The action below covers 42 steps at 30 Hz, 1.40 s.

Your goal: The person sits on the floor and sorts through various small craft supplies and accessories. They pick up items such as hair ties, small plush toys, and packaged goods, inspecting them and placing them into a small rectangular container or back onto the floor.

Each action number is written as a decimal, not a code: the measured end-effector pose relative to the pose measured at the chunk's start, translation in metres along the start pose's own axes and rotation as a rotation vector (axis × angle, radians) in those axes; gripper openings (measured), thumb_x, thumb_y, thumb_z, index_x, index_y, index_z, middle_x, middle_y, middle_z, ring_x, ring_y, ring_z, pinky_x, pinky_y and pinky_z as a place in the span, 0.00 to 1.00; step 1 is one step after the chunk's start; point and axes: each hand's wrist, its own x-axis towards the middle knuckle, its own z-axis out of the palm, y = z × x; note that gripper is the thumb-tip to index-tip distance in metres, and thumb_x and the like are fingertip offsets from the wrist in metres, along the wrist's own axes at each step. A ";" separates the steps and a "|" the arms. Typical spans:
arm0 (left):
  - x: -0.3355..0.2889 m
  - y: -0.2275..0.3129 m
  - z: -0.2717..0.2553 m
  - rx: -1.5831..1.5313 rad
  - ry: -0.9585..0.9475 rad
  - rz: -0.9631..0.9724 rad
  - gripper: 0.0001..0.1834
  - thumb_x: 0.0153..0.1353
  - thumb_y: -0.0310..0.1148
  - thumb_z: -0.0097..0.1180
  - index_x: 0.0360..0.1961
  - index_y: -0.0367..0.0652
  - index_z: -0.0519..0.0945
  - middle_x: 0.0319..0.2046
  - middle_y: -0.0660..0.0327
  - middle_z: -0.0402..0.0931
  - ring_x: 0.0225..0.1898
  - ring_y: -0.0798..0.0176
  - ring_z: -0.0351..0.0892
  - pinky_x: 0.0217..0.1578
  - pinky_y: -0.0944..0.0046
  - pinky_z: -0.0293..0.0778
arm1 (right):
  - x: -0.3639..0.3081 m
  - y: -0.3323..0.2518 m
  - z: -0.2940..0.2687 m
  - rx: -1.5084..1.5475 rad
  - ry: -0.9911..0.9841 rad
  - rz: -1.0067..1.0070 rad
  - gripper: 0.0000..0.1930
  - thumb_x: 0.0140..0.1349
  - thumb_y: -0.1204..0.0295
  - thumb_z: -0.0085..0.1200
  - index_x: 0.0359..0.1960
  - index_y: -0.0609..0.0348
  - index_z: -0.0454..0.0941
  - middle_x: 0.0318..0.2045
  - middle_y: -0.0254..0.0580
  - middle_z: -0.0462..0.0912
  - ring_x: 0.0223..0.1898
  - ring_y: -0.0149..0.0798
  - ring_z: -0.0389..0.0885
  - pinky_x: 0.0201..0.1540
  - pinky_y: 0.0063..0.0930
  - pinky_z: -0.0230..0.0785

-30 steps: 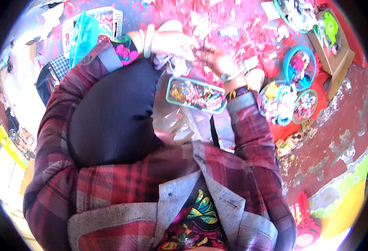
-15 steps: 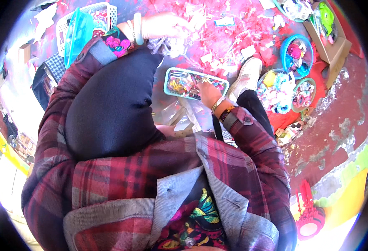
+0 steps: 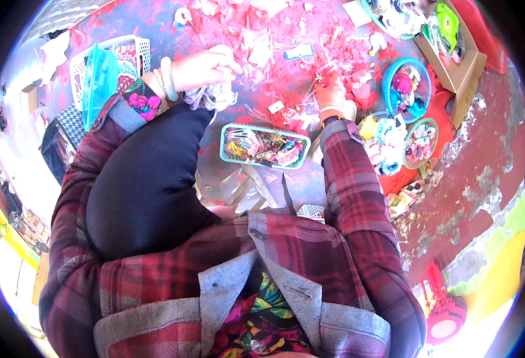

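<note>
Just above my raised knee, my left hand (image 3: 210,64) has its fingers curled together; whatever is between them is too washed out to name. A greyish-lilac fluffy piece (image 3: 208,95) lies right below that hand, over the knee. My right hand (image 3: 330,94) reaches forward, low over the red scraps; glare and the similar colour hide its fingertips. Between my legs stands a rectangular basket with a pale turquoise rim (image 3: 265,161), full of small colourful hair clips and trinkets (image 3: 268,146). Beyond it lies a small flat card with a teal border (image 3: 299,52).
A blue round basket (image 3: 386,89), a green-rimmed basket (image 3: 422,166) and an open cardboard box (image 3: 462,74) stand on the right. At left, a white perforated basket (image 3: 145,55) has a turquoise tub (image 3: 98,83) leaning on it. Scraps litter the red-stained surface.
My right hand has left the turquoise-rimmed basket and moved forward to the red scraps. My left hand stays above the knee with curled fingers. The view has shifted slightly.
</note>
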 end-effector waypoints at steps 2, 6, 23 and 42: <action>0.002 0.002 0.001 -0.037 0.010 -0.019 0.12 0.57 0.32 0.46 0.40 0.39 0.74 0.33 0.61 0.65 0.40 0.64 0.67 0.44 0.67 0.63 | 0.016 0.012 0.006 -0.088 -0.152 -0.050 0.21 0.49 0.65 0.52 0.47 0.53 0.67 0.32 0.51 0.78 0.35 0.50 0.77 0.36 0.37 0.70; 0.003 0.003 0.000 -0.104 0.044 -0.024 0.10 0.57 0.30 0.45 0.38 0.37 0.74 0.33 0.62 0.65 0.40 0.65 0.69 0.44 0.68 0.63 | 0.055 0.051 -0.016 0.265 0.091 0.050 0.16 0.50 0.68 0.52 0.42 0.52 0.69 0.31 0.47 0.78 0.33 0.44 0.78 0.34 0.32 0.70; 0.002 -0.006 0.004 -0.100 0.118 -0.048 0.09 0.55 0.26 0.47 0.38 0.35 0.72 0.35 0.61 0.68 0.41 0.65 0.69 0.44 0.68 0.64 | -0.042 -0.018 0.024 0.427 -0.248 -0.198 0.10 0.44 0.65 0.59 0.26 0.57 0.77 0.20 0.42 0.77 0.28 0.38 0.78 0.33 0.28 0.68; -0.001 -0.025 0.004 -0.099 0.178 0.002 0.09 0.57 0.30 0.48 0.37 0.38 0.73 0.32 0.64 0.72 0.38 0.69 0.70 0.41 0.70 0.65 | 0.032 0.026 -0.049 0.585 -0.437 0.047 0.10 0.44 0.69 0.53 0.27 0.61 0.79 0.20 0.42 0.79 0.19 0.31 0.78 0.25 0.21 0.72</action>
